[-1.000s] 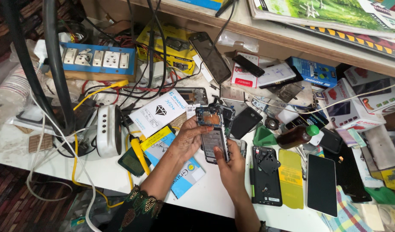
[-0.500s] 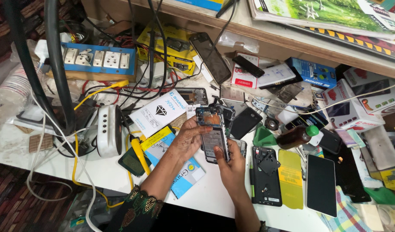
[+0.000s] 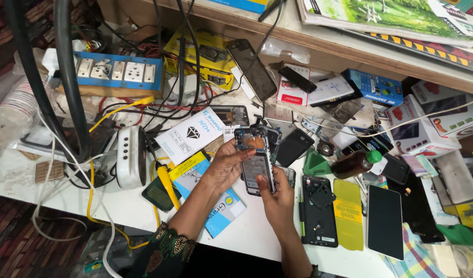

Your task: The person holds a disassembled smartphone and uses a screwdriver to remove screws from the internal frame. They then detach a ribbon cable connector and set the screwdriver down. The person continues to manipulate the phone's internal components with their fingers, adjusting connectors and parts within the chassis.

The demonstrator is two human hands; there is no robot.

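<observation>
A two-handed grip holds an opened phone (image 3: 257,163) just above the desk (image 3: 138,211): the left hand (image 3: 227,166) wraps its left edge, thumb pressed on the exposed upper part, while the right hand (image 3: 278,198) pinches the lower right corner from below. The phone's long axis runs away from the person, top end towards the blue socket strip (image 3: 113,72) side of the desk. Both hands touch it; the left covers more of its length. Just right of the phone lies a black phone back frame (image 3: 319,211) flat on the desk, then a yellow film sheet (image 3: 348,213) and a dark screen panel (image 3: 385,221). Left of the phone sit a white card box (image 3: 191,135) and a yellow-handled tool (image 3: 167,185).
</observation>
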